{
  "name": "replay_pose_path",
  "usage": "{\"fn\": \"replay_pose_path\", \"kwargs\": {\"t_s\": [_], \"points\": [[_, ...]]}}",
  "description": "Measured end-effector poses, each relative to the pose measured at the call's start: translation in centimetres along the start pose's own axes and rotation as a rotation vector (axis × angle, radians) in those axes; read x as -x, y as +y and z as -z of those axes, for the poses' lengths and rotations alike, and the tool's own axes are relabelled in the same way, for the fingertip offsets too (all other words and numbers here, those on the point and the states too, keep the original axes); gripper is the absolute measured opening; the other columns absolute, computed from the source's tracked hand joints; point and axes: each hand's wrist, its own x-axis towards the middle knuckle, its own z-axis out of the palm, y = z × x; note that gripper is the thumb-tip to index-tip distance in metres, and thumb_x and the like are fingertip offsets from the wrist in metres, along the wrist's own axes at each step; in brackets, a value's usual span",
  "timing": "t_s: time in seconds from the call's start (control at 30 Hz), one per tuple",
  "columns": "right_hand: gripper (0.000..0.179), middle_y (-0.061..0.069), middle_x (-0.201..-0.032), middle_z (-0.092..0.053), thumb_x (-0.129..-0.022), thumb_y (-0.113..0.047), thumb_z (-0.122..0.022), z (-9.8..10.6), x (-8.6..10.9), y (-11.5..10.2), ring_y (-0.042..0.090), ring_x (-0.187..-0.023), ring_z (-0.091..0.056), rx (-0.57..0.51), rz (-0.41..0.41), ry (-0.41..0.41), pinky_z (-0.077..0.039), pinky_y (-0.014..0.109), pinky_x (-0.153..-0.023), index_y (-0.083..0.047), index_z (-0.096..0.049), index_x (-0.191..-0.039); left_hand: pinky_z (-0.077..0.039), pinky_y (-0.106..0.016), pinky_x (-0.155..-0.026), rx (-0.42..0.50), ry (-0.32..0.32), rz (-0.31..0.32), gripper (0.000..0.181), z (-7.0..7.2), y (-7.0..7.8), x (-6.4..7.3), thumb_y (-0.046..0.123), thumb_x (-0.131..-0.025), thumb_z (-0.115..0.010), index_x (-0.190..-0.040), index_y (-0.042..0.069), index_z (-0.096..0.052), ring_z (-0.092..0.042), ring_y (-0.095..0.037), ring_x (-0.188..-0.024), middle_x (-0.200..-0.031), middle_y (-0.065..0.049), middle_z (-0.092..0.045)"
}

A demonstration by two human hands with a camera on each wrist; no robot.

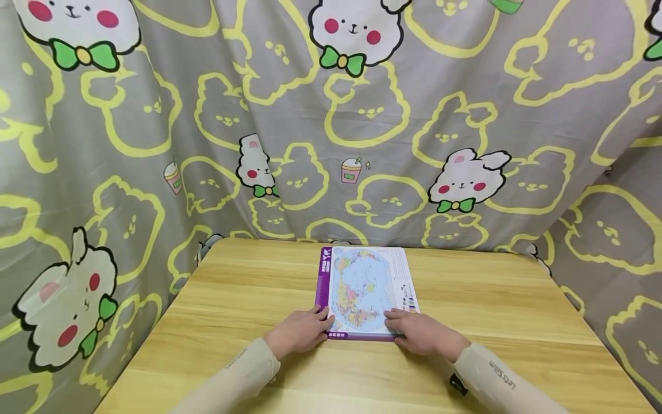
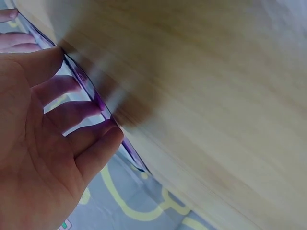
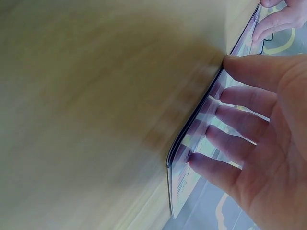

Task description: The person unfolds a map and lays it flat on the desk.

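A flat world map board (image 1: 369, 276) with a purple border lies on the table, a pale blue map printed on it. My left hand (image 1: 302, 330) touches its near left corner, fingers fairly straight along the purple edge. At the near right corner, the fingers of my right hand (image 1: 421, 332) rest on the board's top. Seen from the left wrist, the thumb (image 2: 45, 64) sits at the board's near edge and the fingertips meet its surface. From the right wrist, spread fingers lie on the board (image 3: 180, 184), with the thumb (image 3: 249, 67) against its edge.
The light wood-grain table (image 1: 248, 282) spreads around the board. A grey curtain (image 1: 295, 115) with cartoon animals hangs close behind the table and along both sides. A small black object (image 1: 458, 384) shows beneath the right sleeve.
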Motion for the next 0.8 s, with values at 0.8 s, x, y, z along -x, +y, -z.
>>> {"fn": "replay_pose_path", "kwargs": {"t_s": [0.8], "points": [[0.035, 0.021, -0.133, -0.052, -0.086, -0.014, -0.066, 0.23, 0.1, -0.38, 0.039, -0.121, -0.048, 0.013, 0.008, 0.043, -0.043, 0.05, -0.096, 0.0, -0.061, -0.118, -0.049, -0.037, -0.092, 0.015, -0.007, 0.011, 0.044, -0.11, -0.02, -0.14, 0.036, -0.096, -0.053, -0.138, 0.02, -0.05, -0.047, -0.027, -0.126, -0.141, -0.008, -0.047]]}}
